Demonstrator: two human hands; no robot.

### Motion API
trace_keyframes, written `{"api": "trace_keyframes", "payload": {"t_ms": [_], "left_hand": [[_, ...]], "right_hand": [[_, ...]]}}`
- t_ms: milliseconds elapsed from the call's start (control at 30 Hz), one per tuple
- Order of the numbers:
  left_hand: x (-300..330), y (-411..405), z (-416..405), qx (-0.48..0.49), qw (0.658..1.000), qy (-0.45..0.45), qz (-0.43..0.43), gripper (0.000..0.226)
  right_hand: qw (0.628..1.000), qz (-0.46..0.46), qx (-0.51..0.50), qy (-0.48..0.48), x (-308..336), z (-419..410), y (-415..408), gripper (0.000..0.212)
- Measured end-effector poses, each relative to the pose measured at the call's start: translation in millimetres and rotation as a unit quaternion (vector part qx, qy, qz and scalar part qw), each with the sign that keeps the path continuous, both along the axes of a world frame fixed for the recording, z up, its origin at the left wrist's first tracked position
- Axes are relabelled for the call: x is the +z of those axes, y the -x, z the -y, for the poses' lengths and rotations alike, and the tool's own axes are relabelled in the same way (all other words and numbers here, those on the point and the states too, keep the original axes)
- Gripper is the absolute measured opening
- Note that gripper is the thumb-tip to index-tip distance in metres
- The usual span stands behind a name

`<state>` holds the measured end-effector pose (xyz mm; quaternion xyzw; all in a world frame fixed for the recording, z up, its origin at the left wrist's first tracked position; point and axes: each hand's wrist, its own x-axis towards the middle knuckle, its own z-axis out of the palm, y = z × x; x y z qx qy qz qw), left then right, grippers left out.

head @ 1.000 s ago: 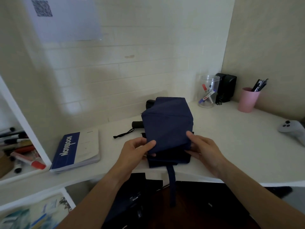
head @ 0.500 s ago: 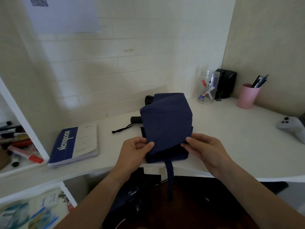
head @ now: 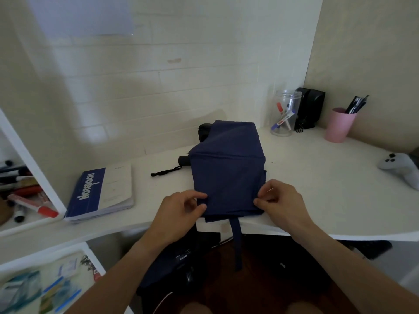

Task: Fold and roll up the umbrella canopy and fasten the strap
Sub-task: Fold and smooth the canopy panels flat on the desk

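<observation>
— So where is the umbrella canopy (head: 227,171) right now?

— It lies on the white desk (head: 317,177), right at the near edge. Its long way runs away from the person, toward the wall. The black handle (head: 184,160) sticks out on the far left side.

— And the hands?

— The left hand (head: 179,211) pinches the near left corner of the cloth, and the right hand (head: 281,200) pinches the near right corner — fingers curled in tight on the fold. Both hands are just as close, one on each side.

— What about the strap (head: 237,243)?

— It hangs down off the desk edge, between the two hands. I think the roll has to go sideways, around that long way, so the strap can wrap it.

— Is there room?

— A notebook (head: 102,193) lies to the left, near but not touching. A pink cup (head: 337,124) and a clear jar (head: 286,115) stand far back on the right.
</observation>
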<state>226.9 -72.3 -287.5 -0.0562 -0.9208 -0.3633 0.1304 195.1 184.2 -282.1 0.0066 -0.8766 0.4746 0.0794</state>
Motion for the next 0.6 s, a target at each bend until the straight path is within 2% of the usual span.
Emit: {"api": "trace_keyframes", "payload": {"t_ms": [100, 233, 300, 333, 400, 433, 500, 600], "left_hand": [[2.4, -1.5, -0.6, -0.014, 0.998, 0.055, -0.001, 0.029], [5.5, 3.2, 1.5, -0.027, 0.992, 0.125, 0.002, 0.027], [8.9, 8.6, -0.5, 0.001, 0.986, 0.159, -0.054, 0.020], [10.9, 11.4, -2.8, 0.009, 0.980, 0.167, -0.110, 0.022], [17.1, 17.0, -13.1, -0.035, 0.955, 0.200, -0.217, 0.024], [17.3, 21.6, -18.0, -0.083, 0.942, 0.227, -0.234, 0.027], [9.5, 31.7, -23.4, -0.161, 0.928, 0.286, -0.174, 0.040], [-10.7, 40.0, -22.1, -0.188, 0.918, 0.345, -0.058, 0.053]], "right_hand": [[0.998, -0.008, 0.034, -0.058, 1.8, -3.5, -1.4, 0.013], [0.998, 0.006, 0.042, -0.056, 0.6, -7.4, 0.2, 0.014], [0.997, 0.007, 0.044, -0.064, -1.5, -7.3, 0.3, 0.015], [0.996, 0.004, 0.045, -0.071, -2.0, -6.8, -0.1, 0.015], [0.995, -0.004, 0.045, -0.084, -2.0, -5.5, -0.5, 0.015], [0.995, -0.006, 0.044, -0.090, -1.3, -4.9, -0.4, 0.015], [0.994, -0.006, 0.048, -0.099, -0.2, -5.0, 1.2, 0.016], [0.990, 0.001, 0.057, -0.127, 0.4, -6.7, 5.0, 0.016]]}}
